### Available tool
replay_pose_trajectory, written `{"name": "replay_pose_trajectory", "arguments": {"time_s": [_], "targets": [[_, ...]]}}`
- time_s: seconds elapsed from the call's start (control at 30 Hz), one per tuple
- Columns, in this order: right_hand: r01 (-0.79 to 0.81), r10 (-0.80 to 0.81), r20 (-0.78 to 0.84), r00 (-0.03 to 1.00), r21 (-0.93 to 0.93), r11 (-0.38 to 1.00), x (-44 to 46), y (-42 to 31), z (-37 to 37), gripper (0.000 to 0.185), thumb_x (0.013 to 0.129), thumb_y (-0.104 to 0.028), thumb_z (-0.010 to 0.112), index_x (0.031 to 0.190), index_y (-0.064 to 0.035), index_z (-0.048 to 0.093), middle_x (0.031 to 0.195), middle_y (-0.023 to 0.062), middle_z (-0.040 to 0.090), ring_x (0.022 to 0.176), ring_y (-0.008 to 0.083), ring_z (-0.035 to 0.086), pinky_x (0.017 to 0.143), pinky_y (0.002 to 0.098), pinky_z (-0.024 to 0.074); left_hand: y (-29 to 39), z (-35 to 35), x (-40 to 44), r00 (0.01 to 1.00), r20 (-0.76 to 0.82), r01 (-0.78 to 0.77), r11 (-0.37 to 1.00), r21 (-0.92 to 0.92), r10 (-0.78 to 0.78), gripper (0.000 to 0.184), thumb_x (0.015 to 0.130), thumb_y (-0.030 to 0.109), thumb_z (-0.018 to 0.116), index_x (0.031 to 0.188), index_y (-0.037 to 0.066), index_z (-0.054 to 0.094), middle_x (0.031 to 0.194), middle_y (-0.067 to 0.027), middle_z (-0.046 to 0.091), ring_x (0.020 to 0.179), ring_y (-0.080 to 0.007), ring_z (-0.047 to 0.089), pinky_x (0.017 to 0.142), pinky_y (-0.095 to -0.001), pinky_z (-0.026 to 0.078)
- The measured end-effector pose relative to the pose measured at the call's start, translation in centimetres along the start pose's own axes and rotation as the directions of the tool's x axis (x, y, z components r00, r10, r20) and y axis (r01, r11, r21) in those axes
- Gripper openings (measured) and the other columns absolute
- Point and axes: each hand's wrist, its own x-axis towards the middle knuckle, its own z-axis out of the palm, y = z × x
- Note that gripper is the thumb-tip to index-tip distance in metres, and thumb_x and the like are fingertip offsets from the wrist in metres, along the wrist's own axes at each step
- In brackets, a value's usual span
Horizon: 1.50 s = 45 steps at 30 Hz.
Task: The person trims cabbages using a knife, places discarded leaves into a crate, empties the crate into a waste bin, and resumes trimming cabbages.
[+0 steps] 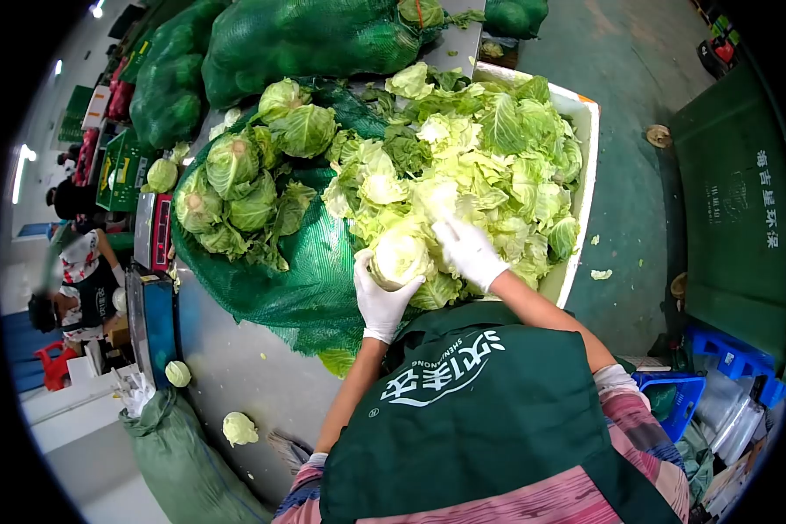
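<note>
A pale, peeled cabbage (400, 255) rests in my left hand (381, 297), whose white-gloved fingers curve round its near side. My right hand (470, 253), also in a white glove, is just to the right of the cabbage with its fingers stretched toward the leaf pile. A motion-blurred cabbage leaf (435, 197) shows just beyond its fingertips; whether they touch it is unclear. Loose cabbage leaves (515, 175) heap up in a white foam box (585, 201) in front of me. Several whole cabbages (234, 166) lie at the left on an open green mesh sack (310, 293).
Full green mesh sacks (310, 44) lie at the far side. At the left are a red scale (162, 231) and two small cabbages, one on the table (239, 429). A large green bin (734, 201) stands right, with a blue crate (677, 406) nearby. Another person (83, 297) works far left.
</note>
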Motion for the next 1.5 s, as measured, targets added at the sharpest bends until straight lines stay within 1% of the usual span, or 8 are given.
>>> {"name": "replay_pose_trajectory", "arguments": {"time_s": [0.07, 0.33, 0.47, 0.87, 0.97, 1.07, 1.13, 1.5], "targets": [[0.06, -0.009, 0.123, 0.992, -0.425, 0.903, -0.4, -0.2, 2.1, 0.06, 0.096, -0.046, 0.04, 0.146, -0.0121, 0.032, 0.084, 0.0223, 0.066, 0.074, 0.037, 0.064, 0.072, 0.0448, 0.0486, 0.1, 0.3, -0.3, 1.0, 0.0, 0.0, 0.999, 0.033, 0.0, 0.086, 0.056, 0.027, 0.09, 0.122, 0.0, 0.042, 0.118, -0.0186, 0.051, 0.111, -0.0347, 0.052, 0.096, -0.0389, 0.042], [0.045, 0.041, 0.156, 0.987, -0.511, 0.858, -0.1, -0.4, 2.0, 0.049, 0.097, -0.045, 0.037, 0.142, -0.0243, 0.041, 0.098, 0.0169, 0.068, 0.085, 0.0381, 0.064, 0.073, 0.0451, 0.0496, 0.8, 0.6, -0.8, 0.999, -0.021, -0.034, 0.992, 0.122, 0.037, 0.085, 0.057, 0.026, 0.09, 0.122, 0.0, 0.041, 0.12, -0.0194, 0.05, 0.114, -0.0345, 0.05, 0.099, -0.039, 0.04], [-0.085, -0.004, -0.218, 0.976, -0.397, 0.914, 1.7, 4.3, -1.2, 0.045, 0.097, -0.046, 0.035, 0.132, -0.0245, 0.054, 0.103, 0.0157, 0.067, 0.092, 0.0358, 0.063, 0.077, 0.0422, 0.0496, -0.6, 0.6, -1.0, 1.0, -0.018, -0.008, 0.999, 0.037, 0.008, 0.091, 0.057, 0.029, 0.089, 0.127, -0.001, 0.04, 0.121, -0.0199, 0.049, 0.115, -0.0367, 0.048, 0.098, -0.0417, 0.041], [-0.008, -0.026, -0.054, 0.998, -0.549, 0.836, -0.1, -1.3, 0.2, 0.071, 0.097, -0.043, 0.042, 0.149, -0.004, 0.014, 0.071, 0.0229, 0.063, 0.064, 0.0387, 0.061, 0.061, 0.0456, 0.0473, -1.2, 1.0, -0.1, 0.971, -0.053, 0.202, 0.917, -0.345, -0.234, 0.087, 0.056, 0.029, 0.09, 0.126, 0.002, 0.046, 0.124, -0.0225, 0.048, 0.117, -0.0359, 0.046, 0.102, -0.0409, 0.037], [-0.081, 0.035, -0.259, 0.965, -0.169, 0.982, 1.3, -0.1, 1.0, 0.073, 0.097, -0.043, 0.044, 0.149, -0.0033, 0.013, 0.065, 0.0214, 0.062, 0.058, 0.0367, 0.06, 0.059, 0.0432, 0.0477, 0.7, 0.1, 2.6, 0.996, -0.022, -0.079, 0.983, 0.164, 0.084, 0.092, 0.055, 0.034, 0.089, 0.133, 0.009, 0.047, 0.126, -0.0227, 0.048, 0.125, -0.0353, 0.038, 0.107, -0.047, 0.029], [-0.015, 0.014, -0.371, 0.928, 0.0, 1.0, 1.6, -1.0, -0.2, 0.074, 0.096, -0.046, 0.045, 0.149, -0.0041, 0.015, 0.066, 0.0211, 0.063, 0.06, 0.0377, 0.061, 0.059, 0.0443, 0.0479, 1.4, 0.7, 4.4, 0.996, 0.088, 0.036, 0.998, -0.047, -0.032, 0.086, 0.058, 0.029, 0.089, 0.129, 0.003, 0.049, 0.123, -0.0222, 0.053, 0.117, -0.0314, 0.051, 0.102, -0.0397, 0.039], [0.206, -0.168, 0.119, 0.978, -0.553, 0.807, 1.6, -2.3, -0.6, 0.072, 0.096, -0.047, 0.044, 0.149, -0.0065, 0.018, 0.067, 0.0201, 0.064, 0.062, 0.0389, 0.062, 0.06, 0.0462, 0.0481, 1.7, 0.8, 4.9, 0.994, 0.107, -0.01, 0.996, -0.087, 0.019, 0.087, 0.059, 0.028, 0.089, 0.13, 0.002, 0.047, 0.125, -0.0215, 0.054, 0.114, -0.0305, 0.054, 0.099, -0.0385, 0.042], [0.295, -0.127, 0.315, 0.941, -0.571, 0.766, 6.7, -2.8, -2.8, 0.05, 0.096, -0.05, 0.038, 0.139, -0.0243, 0.042, 0.082, 0.0201, 0.067, 0.075, 0.0356, 0.065, 0.068, 0.0441, 0.0515, 1.7, 1.3, 4.0, 0.995, 0.053, 0.077, 0.996, 0.036, -0.079, 0.091, 0.056, 0.033, 0.09, 0.127, 0.001, 0.045, 0.105, -0.0212, 0.061, 0.095, -0.0361, 0.06, 0.086, -0.0436, 0.049]]}}
